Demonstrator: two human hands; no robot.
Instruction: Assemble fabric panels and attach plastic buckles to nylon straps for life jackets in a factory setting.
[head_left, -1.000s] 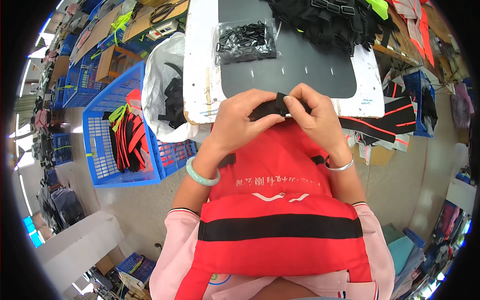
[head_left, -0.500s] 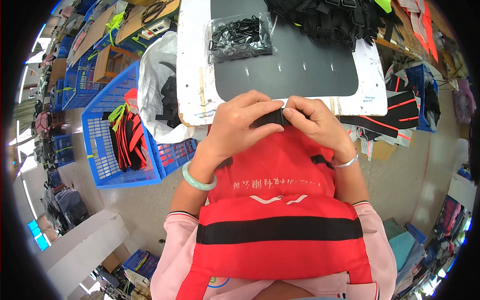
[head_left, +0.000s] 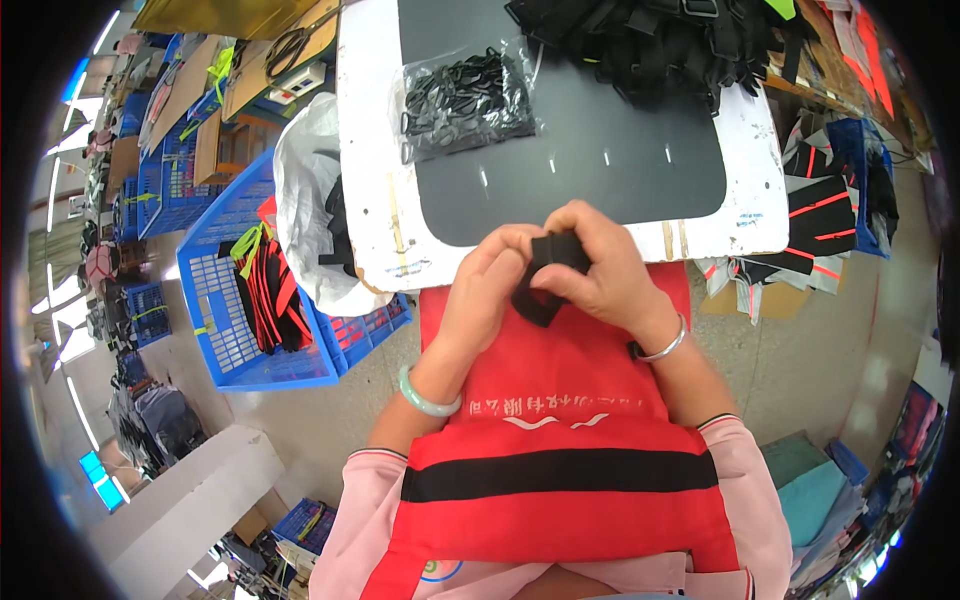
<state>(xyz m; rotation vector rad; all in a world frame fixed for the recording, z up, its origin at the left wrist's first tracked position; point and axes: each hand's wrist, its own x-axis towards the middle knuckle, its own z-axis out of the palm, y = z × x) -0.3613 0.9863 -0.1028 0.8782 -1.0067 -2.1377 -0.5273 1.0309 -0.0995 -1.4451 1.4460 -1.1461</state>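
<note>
Between my two hands is a folded length of black webbing strap point(head_left: 540, 300), held above the red apron on my lap, just short of the table's near edge. My right hand point(head_left: 608, 268) is closed round its upper part, thumb pressed on the front. The fingers of my left hand point(head_left: 488, 282) pinch its left side. Part of the strap bends down below the fingers; any fitting on it is hidden. Beyond the hands, a clear bag of small black plastic hooks or buckles point(head_left: 468, 102) lies on the table. A heap of black straps with buckles point(head_left: 655, 50) sits at its far right.
The white table point(head_left: 385, 225) has a dark grey mat point(head_left: 570, 175). To its left hang a white sack point(head_left: 305, 215) with black pieces and a blue crate point(head_left: 225, 300) of black-and-red strips. Black-and-orange pieces point(head_left: 815, 225) are stacked at right. A red apron point(head_left: 560, 365) covers my lap.
Both hands have drawn back a little from the table edge. The strap has turned and more of it shows, folded between the fingers. The whole view has shifted slightly.
</note>
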